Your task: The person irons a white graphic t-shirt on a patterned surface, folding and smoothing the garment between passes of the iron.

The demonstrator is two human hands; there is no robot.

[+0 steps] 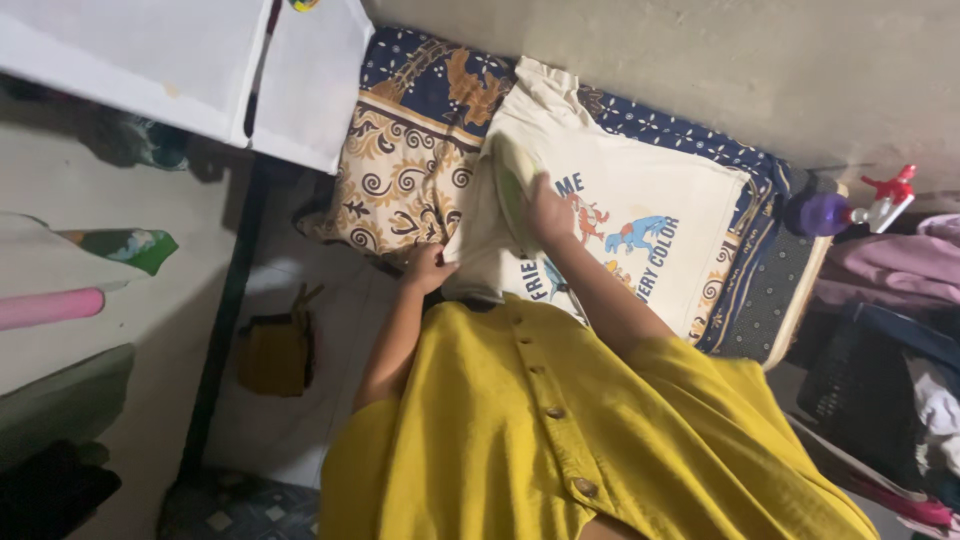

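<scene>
Patterned cloth [400, 170] half hidden beneath cream shirt [650, 200], hands [548, 212] atop.

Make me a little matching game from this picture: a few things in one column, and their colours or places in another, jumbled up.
Things:
1. T-shirt
2. Spray bottle
3. Patterned cloth
4. Left hand

Descriptions:
A. purple, at the board's far right end
B. cream, with cartoon animals printed on it
C. at the T-shirt's near edge
D. blue and tan, spread under the T-shirt

Pairs: 1-B, 2-A, 3-D, 4-C
</scene>
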